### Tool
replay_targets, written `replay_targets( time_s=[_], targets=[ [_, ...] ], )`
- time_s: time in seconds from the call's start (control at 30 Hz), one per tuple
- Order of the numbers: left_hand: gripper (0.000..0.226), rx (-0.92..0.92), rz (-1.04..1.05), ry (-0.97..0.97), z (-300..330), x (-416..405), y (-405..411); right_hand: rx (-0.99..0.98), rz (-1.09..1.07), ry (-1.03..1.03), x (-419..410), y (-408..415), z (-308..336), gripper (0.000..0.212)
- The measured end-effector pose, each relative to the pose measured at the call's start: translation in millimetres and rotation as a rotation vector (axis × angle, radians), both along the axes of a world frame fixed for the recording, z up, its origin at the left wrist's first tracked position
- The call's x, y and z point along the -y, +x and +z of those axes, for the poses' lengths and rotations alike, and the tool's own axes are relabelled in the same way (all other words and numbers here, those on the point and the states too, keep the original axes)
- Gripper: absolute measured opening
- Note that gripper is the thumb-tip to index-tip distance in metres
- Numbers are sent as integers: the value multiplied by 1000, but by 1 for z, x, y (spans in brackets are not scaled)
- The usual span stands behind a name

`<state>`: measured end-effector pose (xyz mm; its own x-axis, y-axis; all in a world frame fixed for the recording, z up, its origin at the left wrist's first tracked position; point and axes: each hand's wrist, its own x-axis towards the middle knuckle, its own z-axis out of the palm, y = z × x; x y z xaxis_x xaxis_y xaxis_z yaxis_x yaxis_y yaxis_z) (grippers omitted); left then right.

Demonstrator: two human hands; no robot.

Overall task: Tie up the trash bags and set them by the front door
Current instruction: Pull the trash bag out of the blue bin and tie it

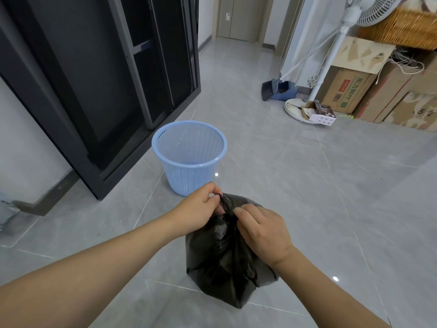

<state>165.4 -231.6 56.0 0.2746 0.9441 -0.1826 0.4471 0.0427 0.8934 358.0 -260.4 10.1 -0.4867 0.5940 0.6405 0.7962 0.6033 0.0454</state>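
A full black trash bag (224, 263) sits on the grey tiled floor in front of me. My left hand (198, 209) pinches one gathered strip of the bag's top between thumb and fingers. My right hand (262, 230) pinches the other side of the bag's neck from the right. The two hands meet over the bunched opening, and the knot area itself is partly hidden by my fingers. Just behind the bag stands a light blue mesh wastebasket (189, 157) with no liner in it.
A dark sliding-door frame (99, 86) runs along the left. At the right are a white standing fan (326, 67), stacked cardboard boxes (369, 91), a small box (324, 114) and a blue dustpan with broom (279, 88). A hallway leads to a closed door (238, 17).
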Motion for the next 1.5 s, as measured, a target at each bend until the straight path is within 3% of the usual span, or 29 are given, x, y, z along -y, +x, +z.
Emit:
replay_targets(
  time_s=[0.2,0.43,0.5,0.57,0.7,0.77,0.87,1.0,1.07,1.13,1.23,1.37,1.5],
  targets=[
    [15,81,106,-193,2,-4,10,-43,23,41,-5,3,8,27],
    [10,-8,111,-223,-5,-7,10,17,38,-90,-7,12,19,14],
    [12,-66,89,-194,-6,-6,8,-32,-84,-261,-8,12,22,11],
    [18,-108,47,-170,-8,-4,6,-157,-214,-581,-10,12,25,15],
    [16,-123,1,-170,-11,-1,1,-680,-275,-1288,-10,18,28,25],
    [14,-162,-14,-151,-12,1,0,-880,-289,-1444,-10,23,29,29],
    [4,-184,-76,-102,-9,6,0,-1080,-358,-1480,-14,25,33,30],
    [46,-306,-203,-8,-6,15,7,-1099,-377,-1460,-19,18,38,13],
    [53,-441,-255,64,-9,17,13,-1091,-352,-1488,-18,13,40,5],
    [37,-532,-281,144,-16,17,17,-1065,-328,-1533,-17,12,43,7],
    [12,-526,-203,201,-22,14,17,-1053,-296,-1628,-16,16,47,22],
    [13,-489,-75,216,-23,10,12,-989,-274,-1668,-16,26,47,37],
    [14,-470,-63,209,-25,9,10,-891,-280,-1607,-18,30,44,36]
  ],
)
